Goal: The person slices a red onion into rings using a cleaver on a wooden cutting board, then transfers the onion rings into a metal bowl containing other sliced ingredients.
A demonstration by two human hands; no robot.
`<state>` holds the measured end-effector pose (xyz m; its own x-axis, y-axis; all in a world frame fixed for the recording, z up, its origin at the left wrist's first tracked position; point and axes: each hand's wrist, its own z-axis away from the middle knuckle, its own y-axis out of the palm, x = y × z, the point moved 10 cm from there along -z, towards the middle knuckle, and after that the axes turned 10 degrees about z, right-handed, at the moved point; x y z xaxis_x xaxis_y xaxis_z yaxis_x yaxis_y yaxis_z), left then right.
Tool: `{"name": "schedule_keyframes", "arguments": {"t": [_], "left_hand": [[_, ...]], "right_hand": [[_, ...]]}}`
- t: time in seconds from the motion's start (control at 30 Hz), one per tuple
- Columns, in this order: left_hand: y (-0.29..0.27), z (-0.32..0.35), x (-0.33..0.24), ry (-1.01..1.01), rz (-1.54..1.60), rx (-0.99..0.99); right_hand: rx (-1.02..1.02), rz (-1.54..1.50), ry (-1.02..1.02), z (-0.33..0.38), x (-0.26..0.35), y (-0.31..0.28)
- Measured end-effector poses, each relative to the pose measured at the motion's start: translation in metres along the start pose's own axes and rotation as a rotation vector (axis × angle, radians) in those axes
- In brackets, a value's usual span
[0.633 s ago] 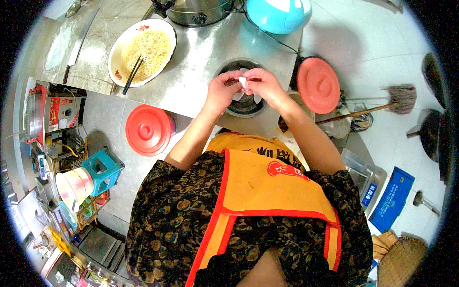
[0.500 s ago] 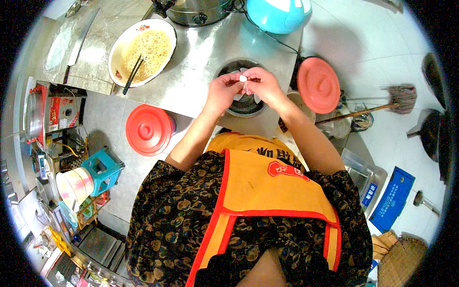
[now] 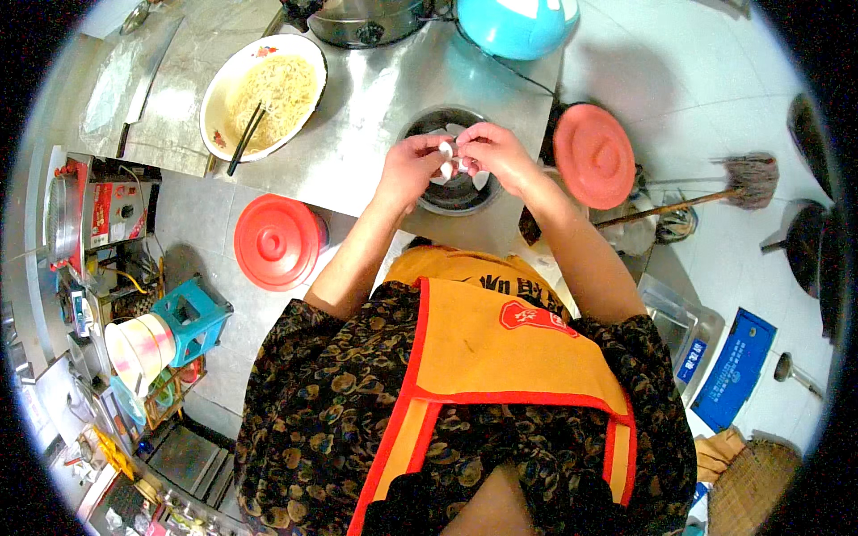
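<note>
Over a round dark metal pot (image 3: 462, 208), my two hands are close together with their fingertips almost meeting. My left hand (image 3: 411, 170) pinches a small white rounded piece (image 3: 446, 150), smooth like eggshell or a peeled clove; its exact kind does not show. The fingers of my right hand (image 3: 497, 159) are bent and closed just beside it, and what they hold is too small to make out. Several more white pieces (image 3: 481, 180) show in the pot below the fingers. The pot stands near the front edge of the steel table (image 3: 375, 116).
To the left on the table, a white enamel basin (image 3: 212, 105) holds noodle-like strands and dark chopsticks (image 3: 246, 138). A steel cooker (image 3: 366, 20) and blue rounded container (image 3: 518, 31) stand at the back. Red lids (image 3: 277, 243) flank the table; a mop (image 3: 749, 183) lies right.
My hands have moved slightly apart, the right one shifting a little down. The white piece now sits at the left fingertips, and more white pieces show between and below the hands.
</note>
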<state>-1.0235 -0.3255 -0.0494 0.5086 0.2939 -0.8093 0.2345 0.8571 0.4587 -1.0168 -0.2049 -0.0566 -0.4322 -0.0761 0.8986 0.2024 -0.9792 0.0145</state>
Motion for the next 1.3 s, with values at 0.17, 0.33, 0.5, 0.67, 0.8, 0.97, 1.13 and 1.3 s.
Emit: {"name": "schedule_keyframes", "arguments": {"t": [0.17,0.33,0.5,0.67,0.8,0.97,1.13,1.3], "left_hand": [[-0.002,-0.01,-0.01,0.096,-0.352,-0.092],[-0.014,-0.029,-0.026,0.516,-0.937,-0.204],[0.003,-0.029,0.0,0.403,-1.15,-0.04],[0.004,-0.043,0.047,0.39,-1.299,0.047],[-0.003,-0.053,0.047,0.115,-1.061,0.048],[-0.021,-0.052,0.047,0.07,-0.767,-0.078],[-0.03,-0.055,0.074,-0.154,-0.606,-0.123],[-0.018,-0.061,0.07,0.056,-1.06,-0.006]], "right_hand": [[-0.046,-0.098,-0.006,-0.005,0.001,0.003],[-0.238,0.443,-0.102,-0.036,-0.035,-0.038],[-0.298,1.123,-0.268,-0.005,-0.02,-0.025],[-0.242,1.559,-0.305,-0.009,-0.033,0.011],[-0.233,1.536,-0.242,-0.018,-0.045,-0.001],[-0.233,1.164,-0.288,-0.021,-0.04,-0.015],[-0.235,0.956,-0.183,-0.024,-0.05,-0.021],[-0.257,0.93,-0.02,-0.032,-0.073,-0.02]]}}
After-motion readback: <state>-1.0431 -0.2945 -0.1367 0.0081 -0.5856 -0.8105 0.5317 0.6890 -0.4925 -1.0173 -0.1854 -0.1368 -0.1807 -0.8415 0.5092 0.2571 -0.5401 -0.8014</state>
